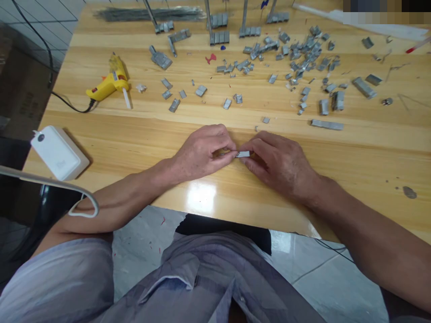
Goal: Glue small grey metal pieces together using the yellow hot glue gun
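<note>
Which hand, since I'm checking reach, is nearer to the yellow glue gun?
Left: the left hand is below and to the right of the glue gun in the picture; the right hand is farther right.

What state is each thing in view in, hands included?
Small metal piece, pinched by both hands
Left hand, shut on the piece
Right hand, shut on the piece
Yellow glue gun, lying down, white stick protruding
White device, resting on the table
Loose metal pieces, scattered
Long metal bar, lying flat
</note>
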